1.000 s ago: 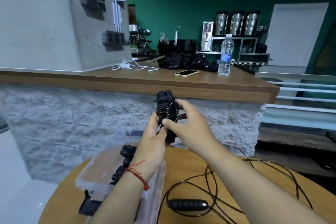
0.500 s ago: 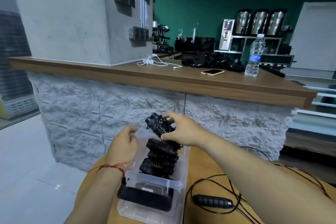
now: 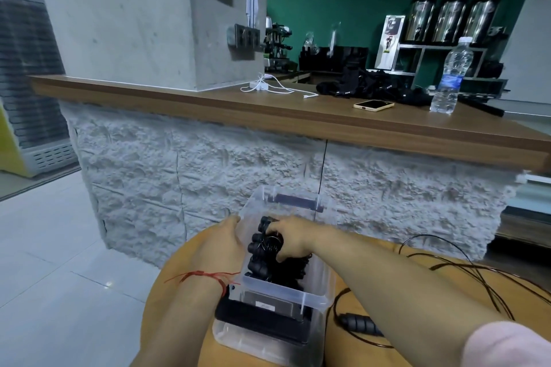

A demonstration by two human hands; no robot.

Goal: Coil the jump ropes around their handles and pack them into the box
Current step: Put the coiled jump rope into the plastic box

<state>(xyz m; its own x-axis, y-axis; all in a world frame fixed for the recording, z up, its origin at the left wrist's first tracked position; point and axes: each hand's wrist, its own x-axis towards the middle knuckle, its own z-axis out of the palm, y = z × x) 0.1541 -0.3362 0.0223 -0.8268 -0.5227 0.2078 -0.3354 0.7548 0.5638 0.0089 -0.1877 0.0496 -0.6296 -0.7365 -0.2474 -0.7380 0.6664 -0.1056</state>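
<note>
While the rope (image 3: 263, 244) is clamped in the right hand (image 3: 290, 240), it should be seated snugly below, the box (image 3: 283, 292) braced by the flat left hand (image 3: 222, 244).

Café, espresso machine (image 3: 275, 39), 3 urns (image 3: 450, 21)

The coiled jump rope (image 3: 266, 241), aloft a second ago, now sits in the box (image 3: 284, 297). The left hand (image 3: 222, 243) now touches its wall.

Your right hand (image 3: 290, 240) grips a coiled jump rope (image 3: 268, 243) inside the clear box (image 3: 316, 296); your left hand (image 3: 222, 243) rests against its side.
</note>
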